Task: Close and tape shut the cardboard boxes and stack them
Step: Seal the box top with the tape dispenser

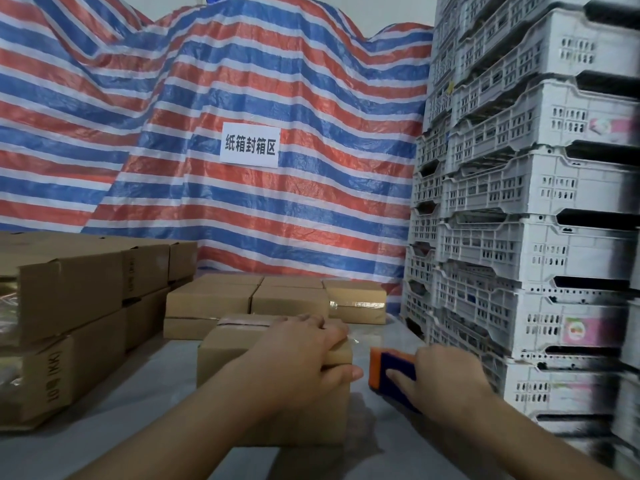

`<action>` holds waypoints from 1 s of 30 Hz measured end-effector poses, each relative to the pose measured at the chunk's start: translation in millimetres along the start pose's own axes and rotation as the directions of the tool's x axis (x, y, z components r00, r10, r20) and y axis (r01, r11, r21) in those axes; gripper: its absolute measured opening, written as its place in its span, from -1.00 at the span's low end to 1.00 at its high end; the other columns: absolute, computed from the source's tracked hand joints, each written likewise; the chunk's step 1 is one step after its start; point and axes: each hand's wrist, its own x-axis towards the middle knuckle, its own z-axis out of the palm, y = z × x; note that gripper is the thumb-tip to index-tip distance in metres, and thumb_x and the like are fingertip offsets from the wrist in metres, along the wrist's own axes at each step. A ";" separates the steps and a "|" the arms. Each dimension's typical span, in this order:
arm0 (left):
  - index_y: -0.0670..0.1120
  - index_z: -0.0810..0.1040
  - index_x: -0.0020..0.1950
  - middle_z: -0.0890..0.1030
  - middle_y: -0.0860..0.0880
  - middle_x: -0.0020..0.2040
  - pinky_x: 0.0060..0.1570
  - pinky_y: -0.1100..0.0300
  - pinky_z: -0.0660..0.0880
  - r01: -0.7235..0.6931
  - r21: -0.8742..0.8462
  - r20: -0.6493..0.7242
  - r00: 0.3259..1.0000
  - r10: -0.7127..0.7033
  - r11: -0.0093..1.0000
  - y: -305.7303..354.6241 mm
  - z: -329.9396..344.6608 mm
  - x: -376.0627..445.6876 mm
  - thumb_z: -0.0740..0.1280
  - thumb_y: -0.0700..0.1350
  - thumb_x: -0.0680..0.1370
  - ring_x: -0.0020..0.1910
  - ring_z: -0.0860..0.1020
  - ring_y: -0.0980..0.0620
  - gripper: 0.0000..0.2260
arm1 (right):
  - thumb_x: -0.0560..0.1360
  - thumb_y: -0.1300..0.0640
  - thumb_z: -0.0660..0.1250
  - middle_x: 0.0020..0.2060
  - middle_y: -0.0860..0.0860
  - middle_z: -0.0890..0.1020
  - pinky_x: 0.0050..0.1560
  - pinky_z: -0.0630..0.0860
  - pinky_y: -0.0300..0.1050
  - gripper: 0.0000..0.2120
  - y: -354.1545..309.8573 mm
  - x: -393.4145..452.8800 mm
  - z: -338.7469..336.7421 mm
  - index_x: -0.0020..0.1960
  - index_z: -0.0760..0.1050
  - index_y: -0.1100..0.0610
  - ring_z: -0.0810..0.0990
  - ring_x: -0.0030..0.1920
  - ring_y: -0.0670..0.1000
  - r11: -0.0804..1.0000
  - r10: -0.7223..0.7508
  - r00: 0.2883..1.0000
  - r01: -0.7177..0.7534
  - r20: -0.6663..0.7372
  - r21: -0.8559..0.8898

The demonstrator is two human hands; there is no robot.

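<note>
A small closed cardboard box (pixel 228 348) sits on the grey table in front of me, with clear tape along its top seam. My left hand (pixel 304 355) lies over the box's right top edge, fingers on top and thumb down its right side. Just right of the box, my right hand (pixel 446 379) grips an orange and blue tape dispenser (pixel 388 372). A strip of clear tape seems to run from the box's corner toward the dispenser.
Several taped boxes (pixel 291 301) lie in a row behind. Taller stacked boxes (pixel 86 306) stand at the left. Grey plastic crates (pixel 526 237) tower at the right, close to my right hand. A striped tarp (pixel 242 81) with a paper sign hangs behind.
</note>
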 end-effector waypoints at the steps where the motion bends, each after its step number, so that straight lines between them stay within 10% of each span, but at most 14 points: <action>1: 0.20 0.12 0.52 0.29 0.01 0.51 0.39 -0.02 0.23 -0.002 0.003 -0.003 1.000 0.002 1.000 0.4 0.0 -0.1 0.05 0.41 0.52 0.47 0.27 -0.03 -0.39 | 0.54 -0.42 0.04 -0.31 -0.10 0.45 -0.37 0.30 -0.13 -0.49 -1.7 -3.3 5.7 -0.24 0.34 0.01 0.51 -0.30 -0.03 1.000 0.015 1.000 -0.015 0.006 0.015; 9: 0.17 0.16 0.52 0.33 0.03 0.47 0.36 0.01 0.28 -0.019 0.001 -0.021 1.000 0.019 1.000 2.2 -2.6 -0.6 0.08 0.38 0.54 0.42 0.31 0.00 -0.41 | 0.65 -0.24 -0.06 -0.19 0.01 0.57 -0.25 0.48 -0.08 -0.56 -6.9 -5.0 -9.7 -0.05 0.47 0.00 0.63 -0.13 0.06 1.000 0.030 0.998 -0.030 -0.064 -0.008; 13: 0.17 0.18 0.50 0.34 0.06 0.46 0.35 0.01 0.30 -0.013 -0.002 -0.038 0.999 0.013 1.000 3.6 -1.1 -0.4 0.10 0.37 0.55 0.40 0.33 0.02 -0.42 | 0.63 -0.08 0.09 -0.36 -0.02 0.55 -0.32 0.46 -0.02 -0.62 -12.6 7.0 -38.9 -0.24 0.47 0.06 0.54 -0.33 0.00 0.812 0.093 0.952 0.098 -0.292 0.576; 19: 0.18 0.19 0.50 0.36 0.05 0.45 0.36 -0.01 0.32 -0.008 0.023 -0.051 0.999 0.009 1.000 5.5 -2.3 -1.4 0.09 0.36 0.55 0.39 0.35 0.02 -0.44 | 0.65 -0.08 0.21 -0.10 0.03 0.66 -0.22 0.54 -0.15 -0.80 -44.6 9.5 -48.9 0.07 0.52 0.01 0.63 -0.18 -0.02 0.316 0.007 0.985 -0.165 0.171 0.934; 30: 0.17 0.24 0.45 0.42 0.03 0.40 0.33 0.01 0.30 -0.025 0.040 -0.123 0.992 0.030 0.999 3.1 3.8 -2.9 0.07 0.38 0.55 0.36 0.37 0.02 -0.47 | 0.67 0.03 0.23 -0.36 0.02 0.55 -0.47 0.39 -0.24 -0.80 -69.0 2.1 -16.0 0.12 0.58 0.09 0.46 -0.44 -0.10 0.042 0.005 0.955 -0.296 0.297 0.954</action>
